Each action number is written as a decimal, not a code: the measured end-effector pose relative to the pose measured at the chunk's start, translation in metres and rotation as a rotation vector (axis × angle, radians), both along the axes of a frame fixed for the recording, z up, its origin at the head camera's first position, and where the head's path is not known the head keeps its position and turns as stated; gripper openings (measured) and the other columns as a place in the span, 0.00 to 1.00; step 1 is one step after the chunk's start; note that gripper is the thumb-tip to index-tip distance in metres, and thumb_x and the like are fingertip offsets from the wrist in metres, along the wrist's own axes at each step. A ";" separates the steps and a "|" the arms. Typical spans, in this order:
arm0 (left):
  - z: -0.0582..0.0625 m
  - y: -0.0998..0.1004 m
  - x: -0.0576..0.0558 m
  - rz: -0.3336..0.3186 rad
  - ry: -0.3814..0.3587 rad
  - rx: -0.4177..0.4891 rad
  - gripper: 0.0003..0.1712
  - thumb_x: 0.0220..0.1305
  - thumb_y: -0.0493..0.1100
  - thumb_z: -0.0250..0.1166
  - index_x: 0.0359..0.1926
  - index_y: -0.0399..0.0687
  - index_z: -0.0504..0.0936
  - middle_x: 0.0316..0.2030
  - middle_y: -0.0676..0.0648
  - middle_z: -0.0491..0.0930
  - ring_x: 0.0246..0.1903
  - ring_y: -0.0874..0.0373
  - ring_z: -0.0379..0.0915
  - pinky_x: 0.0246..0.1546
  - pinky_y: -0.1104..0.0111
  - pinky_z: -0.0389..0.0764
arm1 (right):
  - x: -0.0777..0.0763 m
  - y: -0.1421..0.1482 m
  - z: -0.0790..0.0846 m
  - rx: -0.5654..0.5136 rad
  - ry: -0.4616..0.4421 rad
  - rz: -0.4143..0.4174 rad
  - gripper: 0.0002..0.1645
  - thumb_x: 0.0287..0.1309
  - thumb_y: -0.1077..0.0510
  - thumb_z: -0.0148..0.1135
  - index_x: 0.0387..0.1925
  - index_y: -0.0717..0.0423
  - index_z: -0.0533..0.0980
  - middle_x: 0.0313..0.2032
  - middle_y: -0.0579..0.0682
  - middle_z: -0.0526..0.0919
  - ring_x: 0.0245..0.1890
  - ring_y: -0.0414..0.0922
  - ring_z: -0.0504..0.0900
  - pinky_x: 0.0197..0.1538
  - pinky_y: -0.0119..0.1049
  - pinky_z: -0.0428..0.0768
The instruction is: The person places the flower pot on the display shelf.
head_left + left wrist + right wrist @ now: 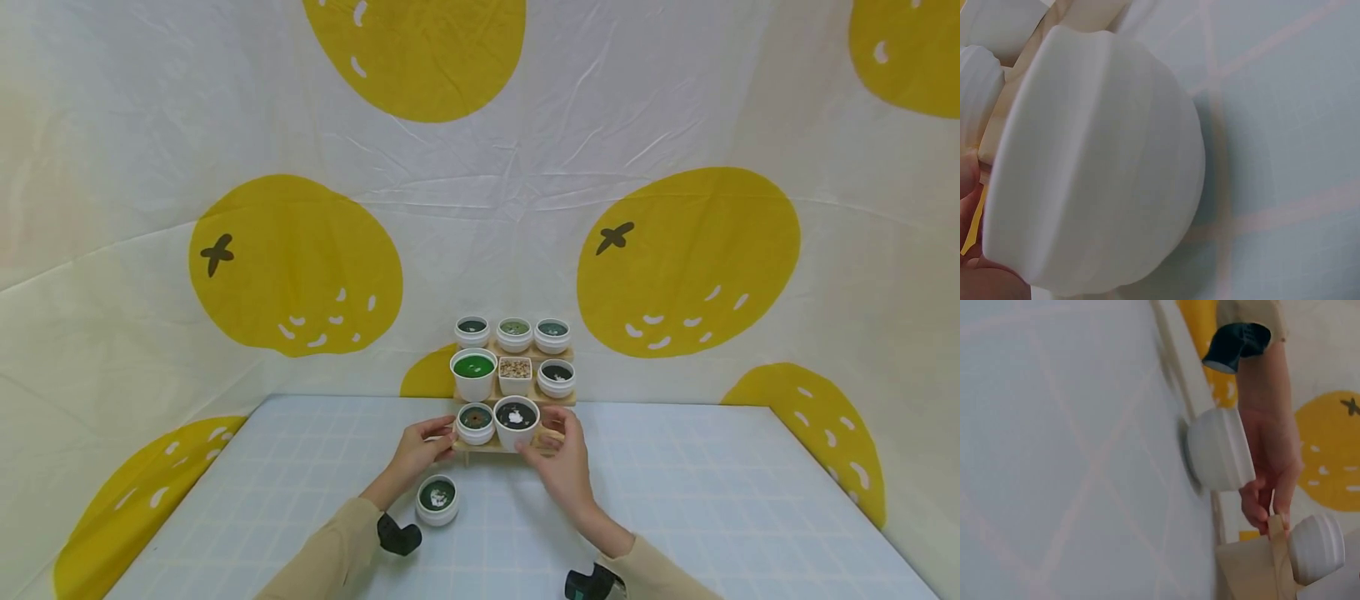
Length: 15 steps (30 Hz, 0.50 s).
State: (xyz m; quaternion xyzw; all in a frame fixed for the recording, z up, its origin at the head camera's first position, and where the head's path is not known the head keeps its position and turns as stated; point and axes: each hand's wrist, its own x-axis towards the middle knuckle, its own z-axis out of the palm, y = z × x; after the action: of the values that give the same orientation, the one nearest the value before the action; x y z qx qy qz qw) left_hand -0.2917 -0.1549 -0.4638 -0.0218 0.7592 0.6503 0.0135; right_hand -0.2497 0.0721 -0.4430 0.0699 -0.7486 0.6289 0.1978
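Note:
A three-tier wooden stand (480, 448) holds small white pots. My left hand (411, 458) pinches the left end of its lowest shelf (1280, 553), beside a ribbed white pot (475, 425) with a green-and-brown top. On the right, my right hand (567, 467) grips a taller white cup (516, 439) with a dark top and white patch, thumb at its front and fingers round its right side. That cup is at the lowest shelf; its base is partly hidden. Another ribbed pot (437, 510), dark green inside, stands on the table near my left wrist and fills much of the left wrist view (1104, 162).
Higher up stand a green-topped cup (473, 383), a square pot of grainy bits (515, 377) and several ribbed pots (553, 336). A pale checked cloth (675, 492) covers the table. Behind it hangs a white curtain (487, 250) with yellow fruit prints.

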 end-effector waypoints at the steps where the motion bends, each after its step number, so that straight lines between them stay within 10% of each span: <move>1: 0.000 0.000 0.000 -0.001 0.001 0.001 0.22 0.63 0.32 0.62 0.59 0.34 0.76 0.44 0.39 0.79 0.30 0.61 0.77 0.35 0.68 0.87 | 0.001 -0.001 0.000 0.007 0.017 -0.009 0.40 0.40 0.69 0.75 0.56 0.64 0.66 0.53 0.59 0.72 0.52 0.50 0.72 0.53 0.39 0.82; 15: 0.001 -0.001 0.002 -0.022 0.024 0.023 0.23 0.63 0.32 0.62 0.59 0.32 0.75 0.44 0.38 0.78 0.30 0.61 0.77 0.34 0.70 0.87 | 0.021 -0.015 0.000 0.153 0.220 -0.090 0.37 0.38 0.67 0.77 0.52 0.61 0.70 0.50 0.52 0.72 0.53 0.40 0.66 0.51 0.35 0.79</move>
State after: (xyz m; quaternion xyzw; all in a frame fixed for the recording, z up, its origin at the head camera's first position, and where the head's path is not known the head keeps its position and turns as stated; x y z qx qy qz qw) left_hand -0.2895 -0.1559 -0.4626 -0.0053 0.7520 0.6591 0.0118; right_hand -0.2287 0.0572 -0.4426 0.1195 -0.7706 0.5490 0.3008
